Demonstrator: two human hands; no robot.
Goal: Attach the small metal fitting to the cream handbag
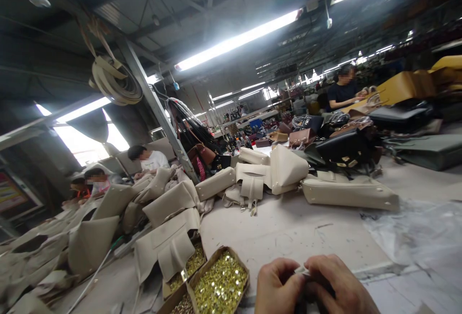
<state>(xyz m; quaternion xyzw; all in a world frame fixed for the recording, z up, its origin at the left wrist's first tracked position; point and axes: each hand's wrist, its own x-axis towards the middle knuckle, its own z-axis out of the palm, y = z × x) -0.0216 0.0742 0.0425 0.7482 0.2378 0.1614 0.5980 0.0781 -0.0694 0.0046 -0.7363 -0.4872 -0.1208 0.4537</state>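
Observation:
My left hand (277,287) and my right hand (337,285) meet at the bottom edge of the view, fingers curled and pinched together over a small pale piece (301,270) held between them. What the piece is stays too hidden to name. Just left of my left hand stands an open cardboard box (242,267) full of small gold metal fittings (218,287). A second such box (189,265) lies behind it, partly under a beige leather flap.
Beige bag parts and half-made bags (348,192) lie heaped across the worktable (288,229), with black and brown bags (344,148) behind. Clear plastic sheet (418,232) covers the right side. People sit at left (149,157) and far right (342,90). A slanted steel post (155,107) rises mid-left.

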